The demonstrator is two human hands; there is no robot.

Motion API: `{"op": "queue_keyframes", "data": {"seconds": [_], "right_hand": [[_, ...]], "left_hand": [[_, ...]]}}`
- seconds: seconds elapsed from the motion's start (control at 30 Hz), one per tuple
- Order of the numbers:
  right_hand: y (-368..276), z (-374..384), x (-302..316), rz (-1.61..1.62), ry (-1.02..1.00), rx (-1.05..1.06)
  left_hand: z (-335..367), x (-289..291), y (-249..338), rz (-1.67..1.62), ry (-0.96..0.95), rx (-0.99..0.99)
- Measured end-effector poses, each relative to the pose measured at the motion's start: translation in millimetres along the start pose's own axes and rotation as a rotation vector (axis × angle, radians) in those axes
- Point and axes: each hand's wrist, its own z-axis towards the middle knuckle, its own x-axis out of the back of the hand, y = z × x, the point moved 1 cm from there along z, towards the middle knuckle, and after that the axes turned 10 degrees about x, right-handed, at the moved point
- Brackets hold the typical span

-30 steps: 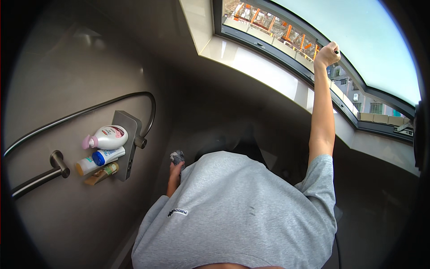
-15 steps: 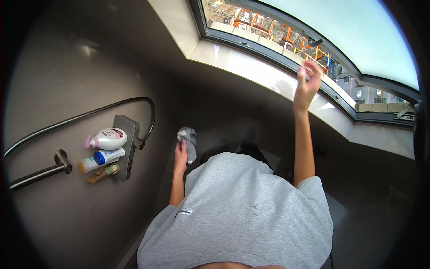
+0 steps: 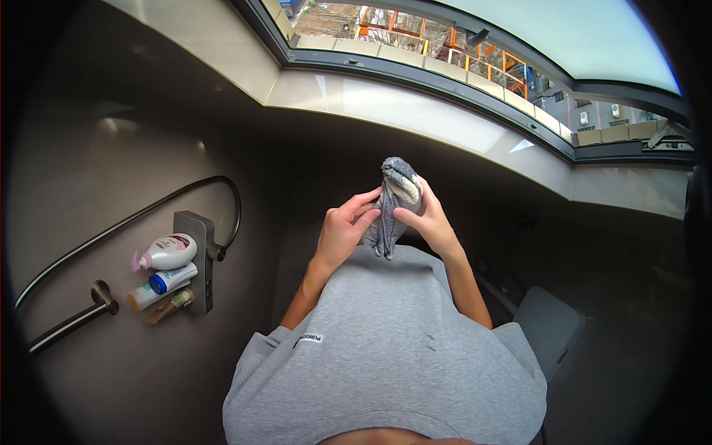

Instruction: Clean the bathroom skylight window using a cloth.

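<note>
Bunched between my two hands, in front of my chest, is a grey and whitish cloth (image 3: 400, 194). My left hand (image 3: 347, 226) grips its left side, thumb and fingers closed on a fold. On the other side my right hand (image 3: 432, 221) pinches it, the thumb across the front and the fingers partly hidden behind. The cloth's rolled dark top sticks up above my fingers, and a loose end hangs below them.
Ahead, a tilted-out window (image 3: 475, 119) stands over a pale sill (image 3: 415, 111). At left, a wall shelf (image 3: 202, 259) carries a pump bottle (image 3: 169, 252) and several tubes, beside a shower hose (image 3: 126, 222) and a metal bar (image 3: 70, 324). A grey panel (image 3: 547, 326) is at right.
My right hand has come down from the window and taken hold of the cloth. My left hand has raised the cloth and brought it to the right, in front of my chest.
</note>
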Motion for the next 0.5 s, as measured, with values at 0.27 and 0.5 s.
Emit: {"op": "queue_keyframes", "data": {"seconds": [0.27,0.5], "right_hand": [[-13,-1,-22,-0.128,0.038,0.094],[-11,-15,-35,-0.318,-0.015,0.087]], "left_hand": [[-3,-4,-26,-0.342,0.029,-0.054],[-18,58,46,-0.076,0.45,-0.653]]}}
